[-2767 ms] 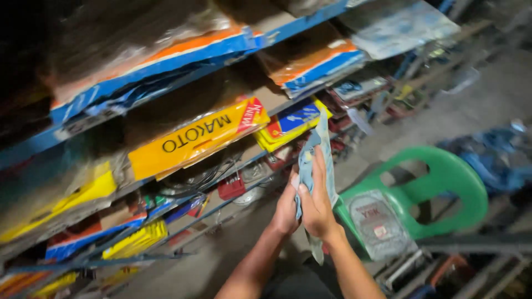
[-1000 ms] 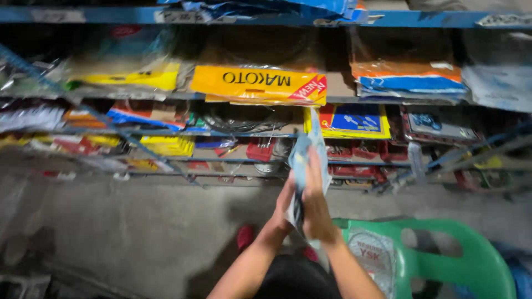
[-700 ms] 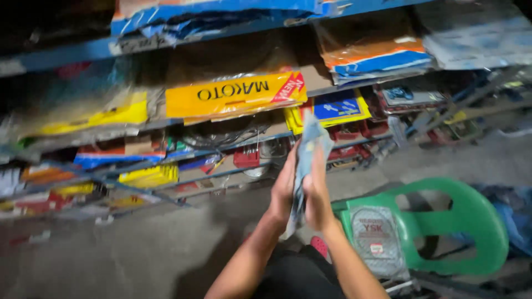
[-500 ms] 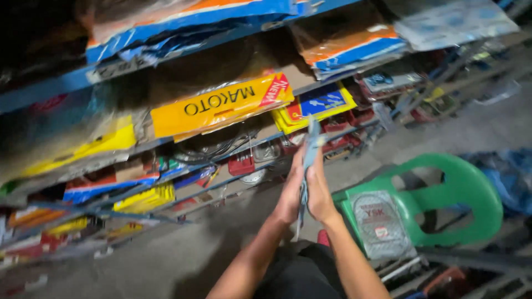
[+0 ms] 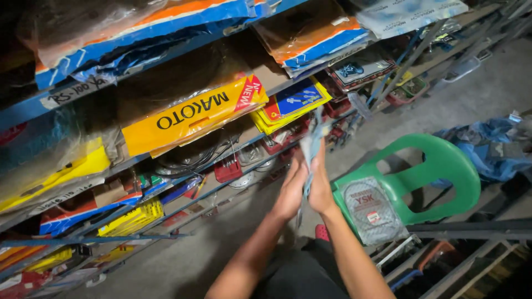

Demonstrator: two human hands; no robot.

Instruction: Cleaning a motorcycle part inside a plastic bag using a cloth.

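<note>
Flat clear packet [image 5: 311,147] upright, pressed between left hand [image 5: 290,188] and right hand [image 5: 321,185], fingers flat against it

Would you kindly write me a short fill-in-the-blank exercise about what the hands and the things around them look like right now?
1. The left hand and the right hand press a flat grey packet ______ their palms.
2. The plastic chair beside the right hand is ______ in colour.
3. A round part sealed in a clear bag lies on the chair's ______.
4. The long package on the shelf ahead is mostly ______.

Missing words: between; green; seat; yellow
</note>
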